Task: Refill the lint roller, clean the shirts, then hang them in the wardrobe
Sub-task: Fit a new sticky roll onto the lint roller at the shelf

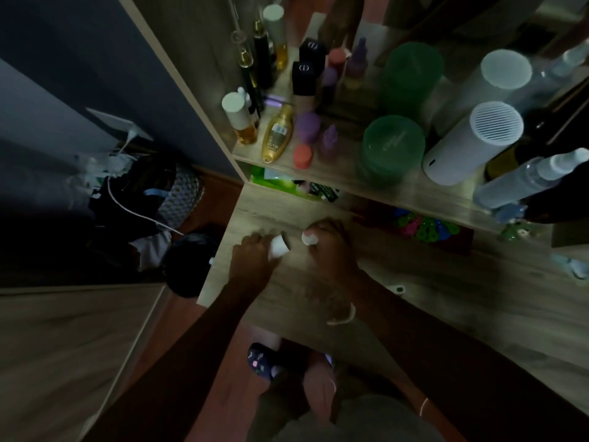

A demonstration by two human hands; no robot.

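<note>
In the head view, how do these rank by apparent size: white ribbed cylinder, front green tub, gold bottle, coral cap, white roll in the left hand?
1. white ribbed cylinder
2. front green tub
3. gold bottle
4. coral cap and white roll: they look alike, and the roll is partly covered, so I leave them unranked.

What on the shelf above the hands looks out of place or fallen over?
The gold bottle seems to lie on its side on the shelf, cap toward the front edge, while the bottles beside it stand upright. Nothing looks spilled, though the picture is dim.
</note>
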